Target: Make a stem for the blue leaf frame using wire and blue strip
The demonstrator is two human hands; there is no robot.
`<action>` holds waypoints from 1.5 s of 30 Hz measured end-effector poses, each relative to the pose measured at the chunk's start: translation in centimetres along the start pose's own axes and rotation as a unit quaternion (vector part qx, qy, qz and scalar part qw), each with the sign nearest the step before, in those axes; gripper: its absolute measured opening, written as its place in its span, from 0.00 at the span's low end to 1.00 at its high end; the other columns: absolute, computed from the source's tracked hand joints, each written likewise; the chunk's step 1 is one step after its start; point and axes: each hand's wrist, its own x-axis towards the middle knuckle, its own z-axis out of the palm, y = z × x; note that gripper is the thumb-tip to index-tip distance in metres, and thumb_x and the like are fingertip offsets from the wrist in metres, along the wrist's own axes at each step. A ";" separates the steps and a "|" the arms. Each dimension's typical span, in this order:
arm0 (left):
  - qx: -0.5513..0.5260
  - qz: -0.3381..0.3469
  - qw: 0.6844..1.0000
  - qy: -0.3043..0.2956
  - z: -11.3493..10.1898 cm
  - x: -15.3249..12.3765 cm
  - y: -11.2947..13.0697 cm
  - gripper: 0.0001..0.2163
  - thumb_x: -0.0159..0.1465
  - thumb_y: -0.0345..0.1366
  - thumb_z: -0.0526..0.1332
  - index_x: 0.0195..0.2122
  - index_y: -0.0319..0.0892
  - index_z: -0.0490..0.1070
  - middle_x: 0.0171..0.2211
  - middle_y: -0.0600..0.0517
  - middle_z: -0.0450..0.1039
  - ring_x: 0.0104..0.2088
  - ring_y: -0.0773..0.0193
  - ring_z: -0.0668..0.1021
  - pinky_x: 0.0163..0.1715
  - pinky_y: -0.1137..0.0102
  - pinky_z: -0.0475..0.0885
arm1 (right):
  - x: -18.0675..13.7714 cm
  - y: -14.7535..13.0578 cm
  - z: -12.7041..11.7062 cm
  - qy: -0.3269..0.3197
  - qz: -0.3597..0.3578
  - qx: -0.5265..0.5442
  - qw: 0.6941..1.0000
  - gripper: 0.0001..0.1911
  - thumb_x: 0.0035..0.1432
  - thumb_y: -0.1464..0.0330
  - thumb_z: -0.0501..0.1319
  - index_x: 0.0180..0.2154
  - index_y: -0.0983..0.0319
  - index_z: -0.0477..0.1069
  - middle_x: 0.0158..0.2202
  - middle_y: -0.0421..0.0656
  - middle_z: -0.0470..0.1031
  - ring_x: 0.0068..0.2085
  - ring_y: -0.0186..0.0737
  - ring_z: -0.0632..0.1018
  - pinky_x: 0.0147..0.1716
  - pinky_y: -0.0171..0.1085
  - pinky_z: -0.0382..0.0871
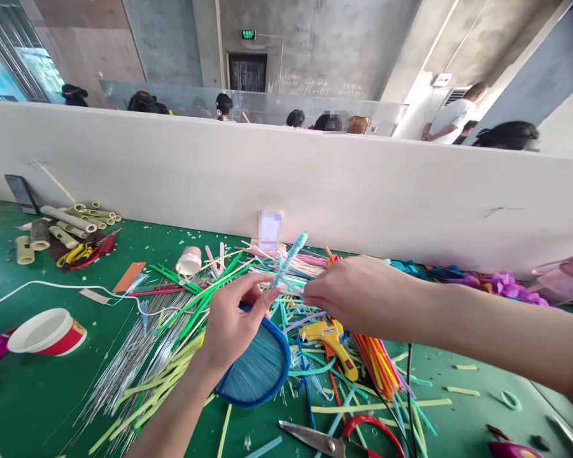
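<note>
My left hand (241, 318) is closed, pinching a light-blue pipe-cleaner stem (291, 257) between thumb and fingers. The stem points up and away, with short light-blue ends sticking out near its base. Below this hand is a rounded blue fan-like piece (258, 362) with a thick blue rim and fine threads across it; whether it joins the stem is hidden. My right hand (337, 286) is closed just right of the stem, fingertips turned toward it. What it grips is hidden behind the fingers. Underneath lies a yellow glue gun (332, 343) among loose pipe cleaners.
Red-handled scissors (339, 439) lie at the front edge. Silver wires (128, 362) and yellow-green strips spread to the left, near a paper cup (48, 332). Bamboo pieces (74, 226) and pliers (88, 251) lie farther back. A phone (270, 230) leans against the white partition (172, 165).
</note>
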 end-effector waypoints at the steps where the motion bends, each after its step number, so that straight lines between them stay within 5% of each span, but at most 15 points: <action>1: 0.018 0.006 1.000 0.015 0.2 0.1 -0.1 0.05 0.66 0.38 0.64 0.40 0.44 0.76 0.23 0.58 0.71 0.23 0.69 0.74 0.25 0.73 0.69 | -0.1 -0.6 0.1 -0.001 0.002 -0.031 1.000 0.08 0.57 0.77 0.62 0.32 0.60 0.76 0.26 0.43 0.79 0.25 0.39 0.75 0.21 0.35 0.49; 4: 0.118 0.058 0.991 0.031 0.6 0.4 -0.3 0.06 0.68 0.36 0.62 0.35 0.43 0.76 0.26 0.55 0.73 0.26 0.68 0.74 0.27 0.72 0.68 | -0.2 -2.0 0.0 -0.010 -0.008 -0.066 0.998 0.09 0.53 0.80 0.62 0.34 0.62 0.76 0.29 0.45 0.80 0.27 0.41 0.77 0.21 0.36 0.51; 8: 0.214 0.119 0.968 -0.051 1.2 0.1 -0.8 0.08 0.69 0.31 0.58 0.34 0.41 0.75 0.31 0.52 0.76 0.31 0.64 0.77 0.30 0.70 0.68 | 0.8 -2.2 -1.0 0.003 -0.056 -0.080 0.995 0.09 0.53 0.79 0.61 0.34 0.63 0.77 0.31 0.48 0.80 0.30 0.45 0.77 0.23 0.38 0.57; 11: 0.202 0.137 0.962 -0.119 1.3 -0.6 -0.8 0.08 0.69 0.31 0.57 0.37 0.42 0.76 0.34 0.51 0.77 0.33 0.64 0.78 0.32 0.69 0.70 | 2.4 -0.1 -1.7 0.029 -0.044 -0.079 0.996 0.09 0.55 0.77 0.60 0.32 0.63 0.79 0.28 0.49 0.80 0.30 0.45 0.77 0.24 0.39 0.58; 14: 0.125 0.141 0.970 -0.154 0.6 -1.1 -0.4 0.07 0.69 0.31 0.58 0.37 0.42 0.76 0.33 0.52 0.77 0.32 0.66 0.77 0.33 0.71 0.71 | 3.6 2.7 -1.3 0.010 -0.059 0.055 0.997 0.12 0.61 0.71 0.59 0.37 0.61 0.82 0.32 0.47 0.82 0.31 0.40 0.77 0.28 0.38 0.61; 19: 0.034 0.074 0.988 -0.128 -1.1 -1.4 -0.1 0.05 0.67 0.34 0.61 0.34 0.42 0.75 0.28 0.54 0.73 0.29 0.67 0.74 0.30 0.72 0.70 | 3.7 4.4 1.4 -0.038 -0.072 0.276 0.958 0.11 0.63 0.69 0.59 0.38 0.62 0.81 0.34 0.44 0.83 0.35 0.36 0.78 0.34 0.34 0.66; 25: -0.018 -0.023 0.994 -0.109 -0.5 -1.2 0.5 0.10 0.68 0.41 0.61 0.33 0.43 0.75 0.26 0.55 0.70 0.26 0.68 0.70 0.25 0.73 0.66 | 2.7 3.0 2.6 -0.023 -0.038 0.280 0.959 0.13 0.66 0.67 0.56 0.38 0.62 0.80 0.30 0.42 0.81 0.29 0.35 0.77 0.31 0.34 0.65; 31: 0.126 0.064 0.989 -0.052 0.2 -0.7 -1.5 0.10 0.70 0.37 0.59 0.32 0.42 0.75 0.28 0.54 0.73 0.29 0.66 0.74 0.29 0.72 0.67 | 1.0 0.8 2.2 0.007 -0.036 0.167 0.985 0.14 0.62 0.75 0.55 0.35 0.60 0.79 0.28 0.41 0.80 0.27 0.35 0.75 0.25 0.34 0.57; 36: 0.262 0.195 0.928 -0.181 0.1 -1.1 -2.5 0.11 0.71 0.33 0.55 0.34 0.41 0.75 0.30 0.52 0.75 0.29 0.64 0.77 0.28 0.70 0.67 | 1.0 -0.5 1.3 0.010 -0.071 0.008 0.997 0.11 0.54 0.79 0.60 0.33 0.61 0.79 0.27 0.45 0.80 0.28 0.41 0.75 0.23 0.36 0.51; 40: 0.215 0.205 0.922 -0.247 -0.8 -1.4 -1.8 0.10 0.71 0.35 0.56 0.35 0.41 0.75 0.30 0.52 0.75 0.30 0.64 0.77 0.29 0.70 0.68 | 2.4 1.6 2.3 0.019 -0.082 0.133 0.988 0.12 0.64 0.72 0.58 0.37 0.58 0.81 0.33 0.43 0.82 0.33 0.38 0.77 0.28 0.35 0.58; 45: 0.189 0.141 0.957 -0.168 -2.0 -1.7 -2.5 0.08 0.72 0.34 0.55 0.38 0.42 0.73 0.33 0.51 0.75 0.33 0.65 0.77 0.33 0.70 0.71 | 2.7 1.5 6.3 0.012 -0.054 0.274 0.960 0.12 0.66 0.68 0.58 0.40 0.60 0.82 0.28 0.42 0.80 0.27 0.35 0.74 0.26 0.33 0.60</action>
